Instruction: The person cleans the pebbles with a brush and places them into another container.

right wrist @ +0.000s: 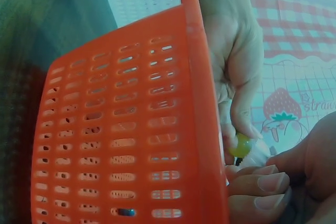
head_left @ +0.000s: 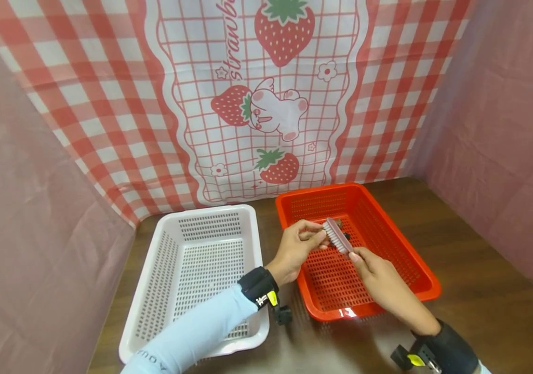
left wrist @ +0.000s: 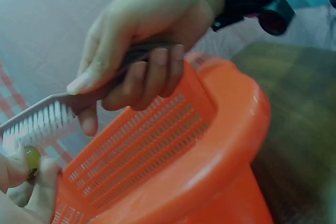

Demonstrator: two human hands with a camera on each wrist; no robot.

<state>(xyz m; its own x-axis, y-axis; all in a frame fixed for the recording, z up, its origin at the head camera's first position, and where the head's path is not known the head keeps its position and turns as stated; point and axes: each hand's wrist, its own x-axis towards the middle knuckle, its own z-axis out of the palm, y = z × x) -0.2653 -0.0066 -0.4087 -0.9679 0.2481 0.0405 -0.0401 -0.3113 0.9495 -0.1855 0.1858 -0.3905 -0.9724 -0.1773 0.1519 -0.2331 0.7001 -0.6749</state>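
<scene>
My right hand (head_left: 378,278) grips the handle of a pinkish brush (head_left: 337,236) with white bristles, held over the red basket (head_left: 341,314). Between thumb and fingers, my left hand (head_left: 294,246) pinches a small yellow-green round thing, which the bristles meet or nearly meet. In the left wrist view the yellow-green thing (left wrist: 32,157) has a dark mark low on it, just under the brush bristles (left wrist: 39,124). The right wrist view shows the same yellow-green thing (right wrist: 240,145) at the left fingertips, beside the bristles.
A white basket (head_left: 133,296) stands on the brown table (head_left: 491,291), left of the red one. Some small dark items (head_left: 347,236) lie in the red basket behind the brush. A checked strawberry cloth (head_left: 378,93) hangs behind, with pink cloth (head_left: 505,130) at the sides.
</scene>
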